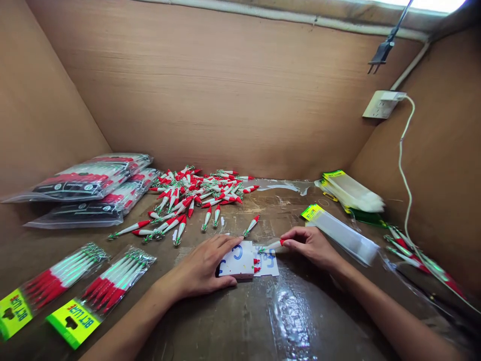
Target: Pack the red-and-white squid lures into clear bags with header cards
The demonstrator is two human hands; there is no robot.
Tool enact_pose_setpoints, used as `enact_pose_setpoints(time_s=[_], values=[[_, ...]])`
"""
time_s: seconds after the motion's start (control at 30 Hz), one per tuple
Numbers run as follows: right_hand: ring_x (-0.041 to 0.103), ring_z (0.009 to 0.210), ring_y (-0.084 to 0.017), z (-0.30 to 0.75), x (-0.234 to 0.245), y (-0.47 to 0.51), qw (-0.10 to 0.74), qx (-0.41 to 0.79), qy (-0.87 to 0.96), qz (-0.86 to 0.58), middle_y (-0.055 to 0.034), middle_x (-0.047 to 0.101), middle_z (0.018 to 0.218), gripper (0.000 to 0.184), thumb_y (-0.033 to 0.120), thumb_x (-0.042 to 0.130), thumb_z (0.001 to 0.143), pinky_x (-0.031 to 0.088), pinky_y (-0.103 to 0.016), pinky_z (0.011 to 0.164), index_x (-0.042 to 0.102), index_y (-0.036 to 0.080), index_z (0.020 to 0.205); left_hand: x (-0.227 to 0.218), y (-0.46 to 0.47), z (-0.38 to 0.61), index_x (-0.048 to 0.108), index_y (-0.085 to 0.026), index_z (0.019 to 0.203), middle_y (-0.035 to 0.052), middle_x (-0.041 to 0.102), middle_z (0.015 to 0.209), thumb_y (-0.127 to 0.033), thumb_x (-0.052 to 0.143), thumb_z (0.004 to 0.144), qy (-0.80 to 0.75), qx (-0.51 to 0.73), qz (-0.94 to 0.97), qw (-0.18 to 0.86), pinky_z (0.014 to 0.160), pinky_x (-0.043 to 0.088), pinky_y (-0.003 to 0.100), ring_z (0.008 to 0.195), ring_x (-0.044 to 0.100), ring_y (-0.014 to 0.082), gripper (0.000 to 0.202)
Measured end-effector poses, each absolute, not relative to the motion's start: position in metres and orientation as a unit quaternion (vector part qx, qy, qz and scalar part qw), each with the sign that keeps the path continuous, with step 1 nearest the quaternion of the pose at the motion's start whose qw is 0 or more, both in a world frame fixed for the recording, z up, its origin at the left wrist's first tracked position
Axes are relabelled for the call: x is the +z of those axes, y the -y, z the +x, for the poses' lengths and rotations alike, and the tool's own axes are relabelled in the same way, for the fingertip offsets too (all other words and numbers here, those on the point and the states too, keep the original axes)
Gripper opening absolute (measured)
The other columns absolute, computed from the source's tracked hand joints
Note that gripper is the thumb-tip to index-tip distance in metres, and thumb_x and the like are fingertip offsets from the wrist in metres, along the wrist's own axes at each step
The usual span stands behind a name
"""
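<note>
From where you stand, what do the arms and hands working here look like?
They are a person's, not a machine's. The left hand and right hand are ungloved, with ordinary human fingers and thumbs. Both forearms are bare as far as they show: I see no sleeve, watch, bracelet or marking, and no cables attached.

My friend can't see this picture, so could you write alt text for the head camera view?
A person's right hand holds a red-and-white lure by its red end, near a white box held by the left hand. Beyond lies a loose pile of lures, with bagged lures at left and plastic sleeves at right.
</note>
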State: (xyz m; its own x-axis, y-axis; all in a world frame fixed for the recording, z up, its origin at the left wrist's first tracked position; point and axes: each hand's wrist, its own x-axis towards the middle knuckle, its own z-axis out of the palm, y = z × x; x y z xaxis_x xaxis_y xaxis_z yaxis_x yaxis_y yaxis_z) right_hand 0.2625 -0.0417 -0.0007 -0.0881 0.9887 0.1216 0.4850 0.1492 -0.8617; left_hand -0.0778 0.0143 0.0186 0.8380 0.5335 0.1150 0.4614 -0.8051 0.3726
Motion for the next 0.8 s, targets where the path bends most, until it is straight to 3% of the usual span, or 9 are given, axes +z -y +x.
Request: enact_pose_setpoints(time_s=[0.2, 0.5, 0.8], values=[[0.070, 0.085, -0.019, 0.235, -0.004, 0.047, 0.345, 0.290, 0.717, -0.531, -0.0031, 0.077, 0.097, 0.018, 0.030, 0.063, 0.092, 0.051, -0.030, 0.078, 0.076, 0.025, 0.103, 0.018, -0.013, -0.076, 0.028, -0.033, 0.153, 0.0072, 0.045, 0.149, -0.046, 0.074, 0.080, -0.261, 0.110, 0.943, 0.173, 0.112, 0.038, 0.049, 0.135, 0.043, 0.0318, 0.087], [0.061, 0.089, -0.020, 0.204, -0.011, 0.046, 0.311, 0.149, 0.819, -0.460, -0.0055, 0.073, 0.095, 0.022, 0.022, 0.058, 0.097, 0.045, -0.031, 0.081, 0.072, 0.025, 0.113, 0.011, -0.010, -0.067, 0.025, -0.033, 0.154, 0.0076, 0.045, 0.151, -0.048, 0.077, 0.078, -0.260, 0.125, 0.942, 0.174, 0.112, 0.037, 0.050, 0.136, 0.044, 0.0322, 0.094], [0.057, 0.085, -0.019, 0.209, -0.015, 0.045, 0.298, 0.143, 0.839, -0.432, -0.0041, 0.069, 0.085, 0.018, 0.025, 0.058, 0.097, 0.044, -0.031, 0.078, 0.076, 0.025, 0.095, 0.011, -0.009, -0.064, 0.023, -0.030, 0.155, 0.0105, 0.044, 0.152, -0.055, 0.076, 0.077, -0.232, 0.137, 0.945, 0.183, 0.114, 0.035, 0.048, 0.135, 0.046, 0.0314, 0.098]])
